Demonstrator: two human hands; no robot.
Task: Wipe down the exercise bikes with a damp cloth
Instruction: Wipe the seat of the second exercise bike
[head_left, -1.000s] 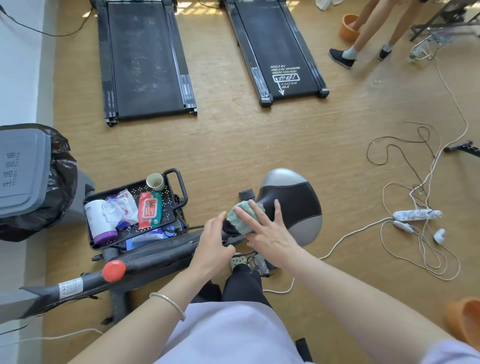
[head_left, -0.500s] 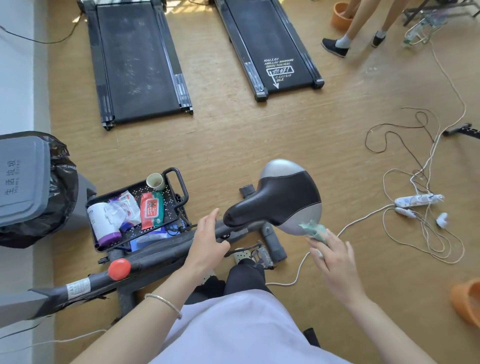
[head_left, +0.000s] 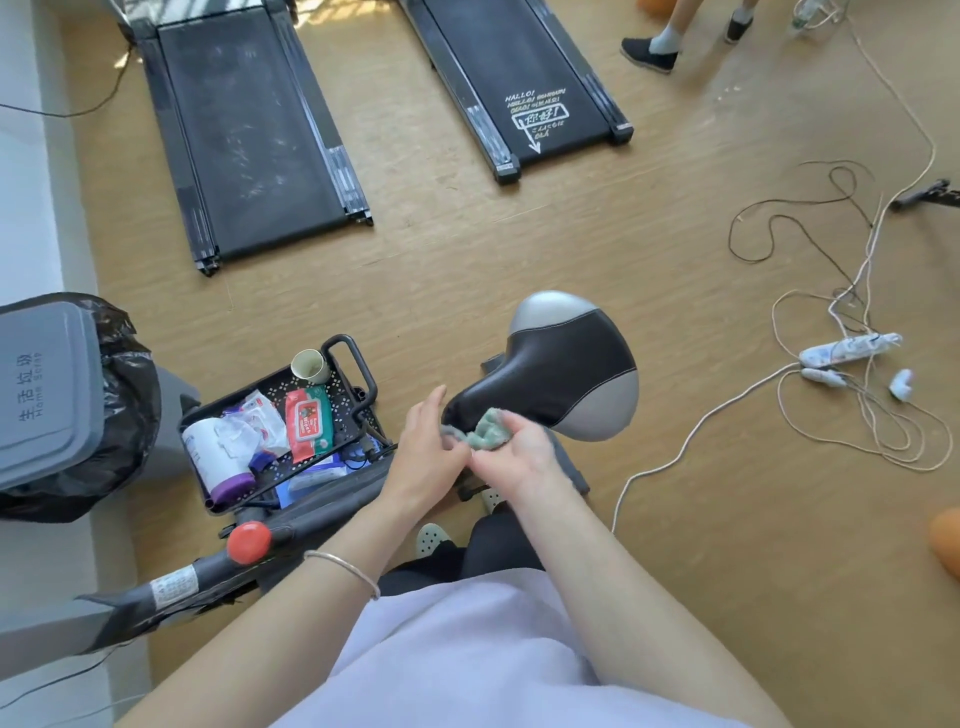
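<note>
The exercise bike's black and silver saddle (head_left: 561, 364) stands in the middle of the view, its narrow nose toward me. Its dark frame bar (head_left: 208, 571) with a red knob (head_left: 249, 542) runs down to the lower left. A crumpled green cloth (head_left: 485, 431) sits just below the saddle's nose, held between both hands. My right hand (head_left: 519, 457) grips the cloth from the right. My left hand (head_left: 426, 447) pinches its left end, with the upper fingers straight beside the saddle nose.
A black cart tray (head_left: 358, 364) with wipes, a bottle and a cup stands left of the saddle. A grey bin (head_left: 47, 384) with a black bag is at the far left. Two treadmills (head_left: 244, 130) lie ahead. Cables and a power strip (head_left: 847, 351) sprawl right. Another person's feet (head_left: 649, 49) are top right.
My right hand brought the cloth from the saddle's right underside back to its nose. My left hand left the frame bar and took the cloth's other end.
</note>
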